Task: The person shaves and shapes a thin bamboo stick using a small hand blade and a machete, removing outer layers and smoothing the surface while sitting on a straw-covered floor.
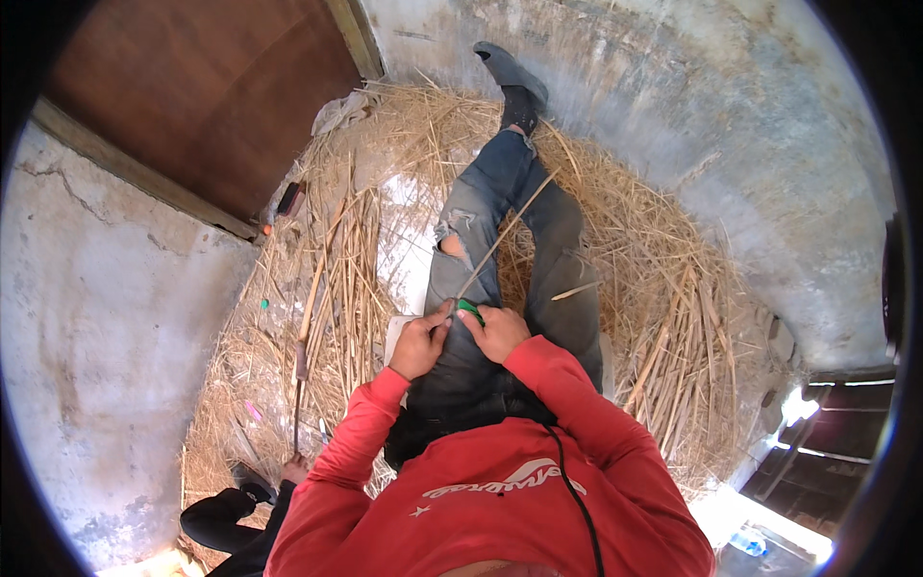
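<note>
My left hand is closed in a pinch at the near end of a long, thin dry stalk. The stalk slants up and to the right over my dark, torn trousers. Close beside it, my right hand is wrapped round a small green-handled tool, next to the same stalk end. The fingers hide most of this tool, so its blade or tip cannot be made out. Both hands are above my lap. A short pale stalk piece lies on my right thigh.
Long stalks lie at the left, and another heap at the right, over loose straw. At lower left, another person's hand grips a thin dark rod. Walls and a brown door enclose the space.
</note>
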